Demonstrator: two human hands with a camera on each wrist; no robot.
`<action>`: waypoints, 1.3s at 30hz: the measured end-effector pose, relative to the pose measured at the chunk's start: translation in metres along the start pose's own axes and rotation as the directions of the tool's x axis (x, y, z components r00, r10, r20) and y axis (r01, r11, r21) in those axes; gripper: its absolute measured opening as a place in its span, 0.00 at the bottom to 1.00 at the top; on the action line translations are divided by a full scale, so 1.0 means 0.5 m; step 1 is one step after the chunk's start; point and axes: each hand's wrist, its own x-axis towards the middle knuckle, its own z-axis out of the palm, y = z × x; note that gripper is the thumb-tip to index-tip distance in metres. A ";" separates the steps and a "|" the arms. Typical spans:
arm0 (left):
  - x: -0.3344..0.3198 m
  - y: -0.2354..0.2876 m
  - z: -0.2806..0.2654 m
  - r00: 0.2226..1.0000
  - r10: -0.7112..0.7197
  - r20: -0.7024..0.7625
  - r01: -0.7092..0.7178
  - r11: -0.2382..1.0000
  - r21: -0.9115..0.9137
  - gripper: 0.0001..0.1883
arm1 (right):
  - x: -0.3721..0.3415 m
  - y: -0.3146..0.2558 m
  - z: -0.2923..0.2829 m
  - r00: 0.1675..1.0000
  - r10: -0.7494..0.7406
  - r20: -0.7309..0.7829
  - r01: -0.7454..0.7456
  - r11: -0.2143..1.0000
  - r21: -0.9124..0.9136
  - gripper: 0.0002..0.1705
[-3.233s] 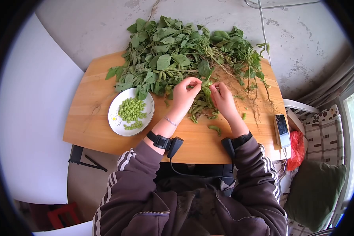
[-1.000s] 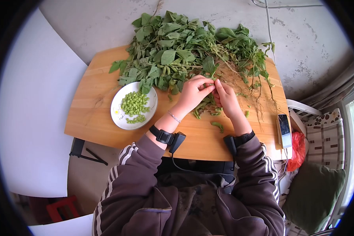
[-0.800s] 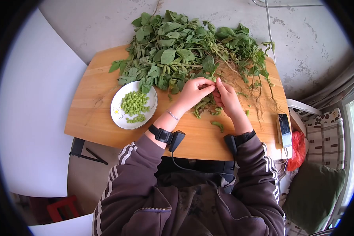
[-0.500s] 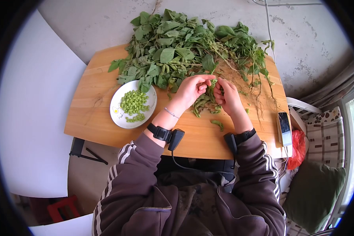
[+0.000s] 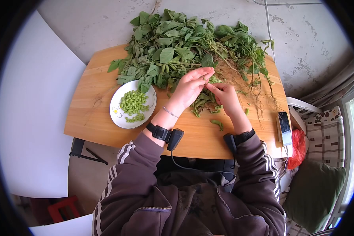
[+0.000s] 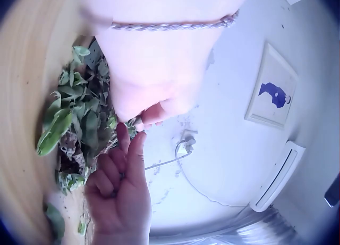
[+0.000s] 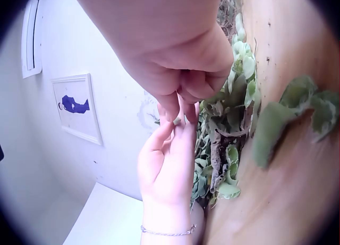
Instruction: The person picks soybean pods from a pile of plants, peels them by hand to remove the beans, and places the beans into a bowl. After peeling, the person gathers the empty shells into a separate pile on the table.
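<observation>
My left hand [image 5: 189, 89] is above the table with its longer fingers stretched out, thumb and fingertips pinching a small green soybean pod [image 7: 177, 119]. From the right, my right hand [image 5: 227, 96] meets it, thumb and index finger pinching at the same spot while its other fingers curl in. Most of the pod is hidden by the fingertips. Beneath the hands lies a heap of split green pods [image 5: 202, 103]. Left of them, a white plate [image 5: 150, 97] bears a pile of shelled green soybeans [image 5: 133, 101].
A big heap of leafy soybean plants [image 5: 167, 43] covers the back of the wooden table [image 5: 94, 114], with roots trailing right. One loose pod [image 5: 217, 124] lies near the front. A phone [image 5: 284, 128] stands at the right edge. Both wrists wear strapped cameras with a cable.
The hands held together a second ago, parted half a second ago, and now meet again slightly further left. The left fingers have straightened. The plate and its soybeans look the same.
</observation>
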 end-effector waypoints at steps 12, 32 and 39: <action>0.002 -0.030 -0.011 0.952 0.306 -0.017 -0.188 0.627 0.756 0.13 | 0.008 0.005 -0.010 0.959 -0.190 -0.208 0.179 0.981 -0.070 0.13; -0.010 -0.015 0.006 0.820 0.463 0.337 -0.380 -0.002 0.925 0.08 | 0.024 0.022 -0.018 0.955 -0.235 -0.182 0.166 0.929 -0.331 0.25; -0.008 -0.015 0.006 0.780 0.493 0.386 -0.417 -0.050 0.907 0.08 | 0.021 0.019 -0.016 0.940 -0.298 -0.164 0.226 0.907 -0.355 0.22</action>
